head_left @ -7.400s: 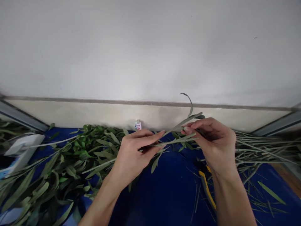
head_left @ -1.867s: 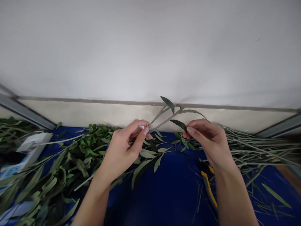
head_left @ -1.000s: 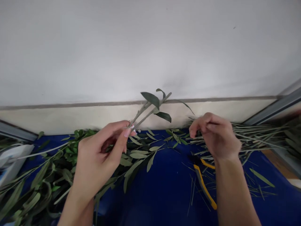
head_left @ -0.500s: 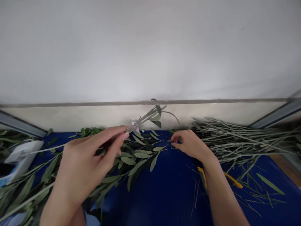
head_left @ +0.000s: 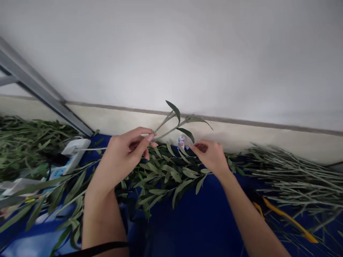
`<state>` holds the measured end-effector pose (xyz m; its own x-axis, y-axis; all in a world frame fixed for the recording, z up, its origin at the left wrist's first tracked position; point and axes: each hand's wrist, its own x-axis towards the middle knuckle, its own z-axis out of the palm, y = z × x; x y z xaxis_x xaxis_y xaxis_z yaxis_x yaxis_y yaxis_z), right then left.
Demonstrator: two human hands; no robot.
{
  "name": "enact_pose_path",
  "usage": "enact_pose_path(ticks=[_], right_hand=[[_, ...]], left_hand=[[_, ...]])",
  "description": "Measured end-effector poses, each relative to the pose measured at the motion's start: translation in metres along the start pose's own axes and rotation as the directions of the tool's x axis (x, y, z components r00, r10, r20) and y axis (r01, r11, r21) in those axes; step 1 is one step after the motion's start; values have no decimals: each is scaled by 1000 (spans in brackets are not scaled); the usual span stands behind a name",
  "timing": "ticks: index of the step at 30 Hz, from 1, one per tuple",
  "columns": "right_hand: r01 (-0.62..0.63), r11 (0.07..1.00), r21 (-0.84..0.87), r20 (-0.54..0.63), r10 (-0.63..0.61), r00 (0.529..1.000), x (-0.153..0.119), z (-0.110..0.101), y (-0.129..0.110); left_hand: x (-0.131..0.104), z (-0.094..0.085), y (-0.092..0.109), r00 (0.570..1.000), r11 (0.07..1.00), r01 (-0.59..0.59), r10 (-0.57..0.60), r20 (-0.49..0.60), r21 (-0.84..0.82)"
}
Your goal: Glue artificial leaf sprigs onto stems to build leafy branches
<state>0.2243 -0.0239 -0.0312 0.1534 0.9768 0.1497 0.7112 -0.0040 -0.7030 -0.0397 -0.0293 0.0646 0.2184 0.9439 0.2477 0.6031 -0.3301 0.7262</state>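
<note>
Leafy sprig (head_left: 175,123), head view: pinched by its stem in left hand (head_left: 122,157) above the blue tabletop (head_left: 203,221), few leaves left on; right hand (head_left: 211,155), loosely curled and holding nothing, reaches among leafy branches (head_left: 166,175); stripped stems (head_left: 294,175) piled right, many unstripped left.

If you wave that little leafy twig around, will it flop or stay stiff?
The leafy twig probably stays fairly stiff: it juts upward from the left hand without drooping. Its thin leaves would likely flutter. It seems very light, pinched by just the fingertips.
</note>
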Motion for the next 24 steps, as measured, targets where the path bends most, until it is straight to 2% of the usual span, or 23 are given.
enact_pose_path(ticks=[4,7,11,17,21,24], right_hand=[[-38,994,-105,-28,35,999,17,39,-20],[-19,991,-135,-15,17,1000,22,53,-23],[-24,985,-171,-30,19,999,22,56,-19],[-91,975,-201,-73,78,994,20,60,-24],[-122,981,-149,-139,101,985,16,67,-35],[-111,992,-56,-197,98,975,13,63,-39]], left_hand=[[-1,-6,-10,999,998,-18,21,48,-67],[-5,-13,-12,997,993,-39,46,62,-108],[-10,-17,-11,997,988,-41,49,53,-146],[-10,-13,-9,997,987,-46,55,53,-156],[-9,-9,-8,996,990,-28,38,75,-140],[-9,-8,-5,996,991,-37,47,76,-130]])
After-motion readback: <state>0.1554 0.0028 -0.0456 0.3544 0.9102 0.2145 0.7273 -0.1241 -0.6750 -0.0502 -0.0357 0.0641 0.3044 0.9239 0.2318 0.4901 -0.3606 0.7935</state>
